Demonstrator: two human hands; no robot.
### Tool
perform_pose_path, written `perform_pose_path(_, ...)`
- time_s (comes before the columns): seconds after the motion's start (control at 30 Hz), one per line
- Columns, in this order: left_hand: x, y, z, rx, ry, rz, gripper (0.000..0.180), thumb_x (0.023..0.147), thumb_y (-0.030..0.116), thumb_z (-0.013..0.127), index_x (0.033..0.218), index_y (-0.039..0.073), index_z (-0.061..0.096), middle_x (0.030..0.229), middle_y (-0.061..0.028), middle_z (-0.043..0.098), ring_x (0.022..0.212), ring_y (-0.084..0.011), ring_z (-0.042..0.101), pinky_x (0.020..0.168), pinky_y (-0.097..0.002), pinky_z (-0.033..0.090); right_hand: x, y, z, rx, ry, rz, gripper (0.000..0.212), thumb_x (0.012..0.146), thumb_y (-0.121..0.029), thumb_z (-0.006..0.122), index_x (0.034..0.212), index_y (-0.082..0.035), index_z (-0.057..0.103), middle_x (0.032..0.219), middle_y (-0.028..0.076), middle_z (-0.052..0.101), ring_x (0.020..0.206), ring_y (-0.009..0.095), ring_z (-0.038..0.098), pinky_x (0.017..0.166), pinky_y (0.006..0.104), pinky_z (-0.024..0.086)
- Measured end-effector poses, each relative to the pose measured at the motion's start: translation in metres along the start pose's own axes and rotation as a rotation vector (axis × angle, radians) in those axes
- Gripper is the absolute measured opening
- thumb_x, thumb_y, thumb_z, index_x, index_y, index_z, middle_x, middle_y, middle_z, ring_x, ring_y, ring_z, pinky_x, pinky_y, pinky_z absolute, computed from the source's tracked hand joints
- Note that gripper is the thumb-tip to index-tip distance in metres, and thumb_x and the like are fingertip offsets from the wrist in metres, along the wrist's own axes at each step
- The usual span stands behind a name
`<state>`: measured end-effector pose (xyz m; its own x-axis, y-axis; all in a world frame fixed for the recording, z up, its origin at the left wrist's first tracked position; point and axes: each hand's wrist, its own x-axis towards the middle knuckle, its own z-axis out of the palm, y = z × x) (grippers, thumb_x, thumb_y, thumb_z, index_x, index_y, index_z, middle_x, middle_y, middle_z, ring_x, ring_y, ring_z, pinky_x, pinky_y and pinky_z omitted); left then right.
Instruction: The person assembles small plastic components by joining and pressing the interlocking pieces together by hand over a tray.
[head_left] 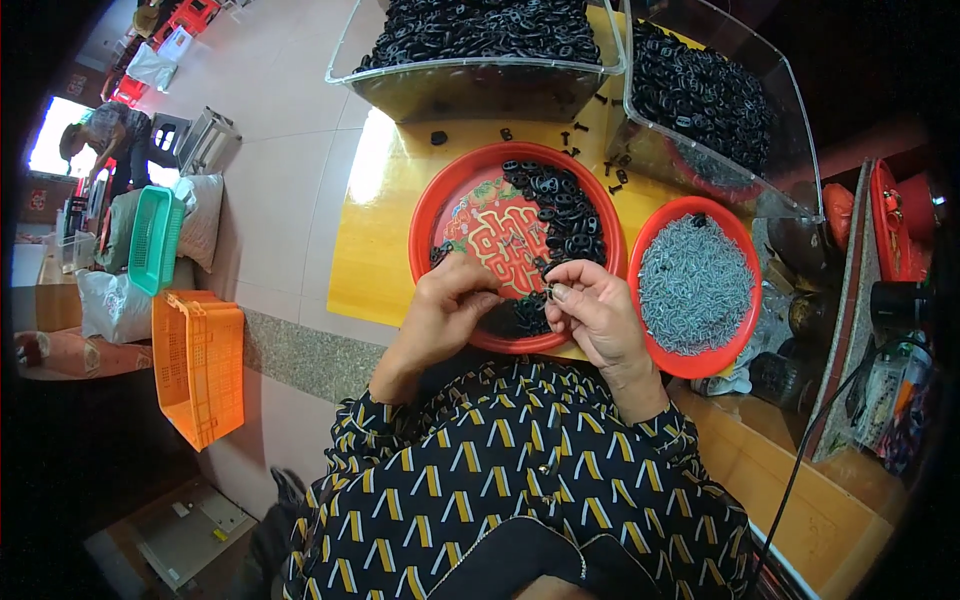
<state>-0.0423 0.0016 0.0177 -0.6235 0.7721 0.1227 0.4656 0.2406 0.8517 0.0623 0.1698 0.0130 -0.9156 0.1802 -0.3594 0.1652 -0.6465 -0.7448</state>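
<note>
A round red tray (420,222) with a printed base lies in front of me. Small black plastic parts (572,215) are heaped along its right side, and more lie near its front edge. My left hand (447,308) is over the tray's front left, thumb and fingers pinched together; whatever they hold is too small to make out. Close to it on the right, my right hand (598,318) pinches a small black plastic part between thumb and forefinger. Beside that hand is a red basin (752,285) full of small silvery screws (695,285).
Two clear bins, left (480,62) and right (720,165), hold masses of black parts behind the tray. Loose pieces are scattered on the yellow tabletop (365,260). An orange crate (200,365) and a green basket (152,240) are at left. Another person (125,135) bends over farther back.
</note>
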Motion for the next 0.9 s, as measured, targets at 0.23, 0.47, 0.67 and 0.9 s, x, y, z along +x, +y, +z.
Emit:
perform_pose_path(0.23,-0.003,-0.001,0.013,-1.181,0.093,-0.332,0.021,0.071,-0.005,0.06,0.091,-0.002,0.055,0.084,-0.0063,0.055,0.076,-0.0142,0.056,0.068,-0.0244,0.047,0.001,0.001,0.008,-0.023,-0.014,0.026,0.014,0.08,-0.004,0.053,0.093,0.001,0.05,0.07,0.005,0.054,0.059,0.009,0.053,0.052,0.0193,0.043)
perform_pose_path(0.47,-0.006,-0.008,0.02,-1.272,0.091,-0.409,0.017,0.076,-0.003,0.057,0.093,-0.001,0.054,0.077,-0.0059,0.057,0.068,-0.0136,0.056,0.06,-0.0231,0.045,0.001,0.005,0.014,0.029,-0.034,0.022,0.012,0.08,-0.003,0.051,0.091,0.002,0.05,0.072,0.006,0.054,0.059,0.011,0.053,0.052,0.02,0.043)
perform_pose_path(0.67,0.0,0.008,0.031,-1.366,0.248,-0.414,0.017,0.077,-0.002,0.055,0.094,0.0,0.055,0.078,-0.0056,0.057,0.067,-0.0124,0.055,0.062,-0.0238,0.045,0.002,0.015,0.027,0.232,-0.103,-0.032,0.013,0.082,-0.005,0.05,0.094,0.0,0.049,0.077,0.007,0.056,0.068,0.013,0.055,0.06,0.023,0.045)
perform_pose_path(0.9,-0.005,-0.002,0.039,-1.219,0.307,-0.386,0.021,0.078,-0.001,0.056,0.099,-0.001,0.055,0.085,-0.006,0.059,0.07,-0.011,0.055,0.065,-0.0241,0.046,0.004,0.013,0.028,0.296,-0.081,-0.129,0.012,0.083,-0.005,0.048,0.093,0.0,0.049,0.08,0.009,0.057,0.073,0.015,0.057,0.065,0.0256,0.046)
